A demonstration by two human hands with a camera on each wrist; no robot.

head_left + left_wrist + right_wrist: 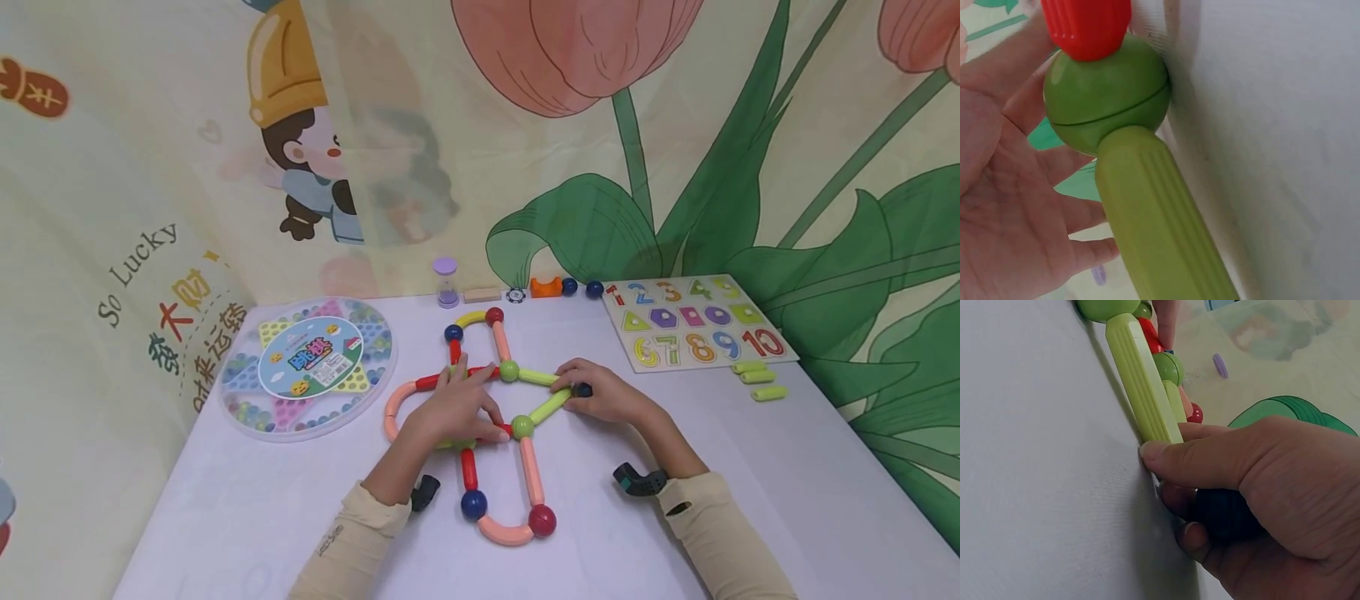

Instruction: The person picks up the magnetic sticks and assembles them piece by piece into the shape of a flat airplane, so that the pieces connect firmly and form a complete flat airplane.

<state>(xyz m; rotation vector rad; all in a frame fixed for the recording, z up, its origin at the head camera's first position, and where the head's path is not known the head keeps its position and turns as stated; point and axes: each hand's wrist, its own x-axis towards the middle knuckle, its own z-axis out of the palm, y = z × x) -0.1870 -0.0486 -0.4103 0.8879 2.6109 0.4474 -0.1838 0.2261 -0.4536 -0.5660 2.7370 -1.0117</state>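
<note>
A flat figure of magnetic rods and balls lies on the white table. My left hand (452,410) spreads over its left middle, fingertips at the red rods. In the left wrist view its palm is beside a green ball (1107,94), with a red rod (1088,25) above and a yellow-green rod (1160,219) below. At the figure's right corner, my right hand (602,397) pinches a yellow-green rod (1144,381) near its end. Its other fingers curl by a dark blue ball (1225,512), partly hidden by the hand. Red and pink rods form loops at front, back and left.
Left is a round Chinese checkers box (382,358). A number puzzle board (652,329) lies back right, several short green rods (768,392) near it. Along the back stand a purple sand timer (446,283), a wooden block (482,295), an orange piece (546,287) and blue balls (594,289).
</note>
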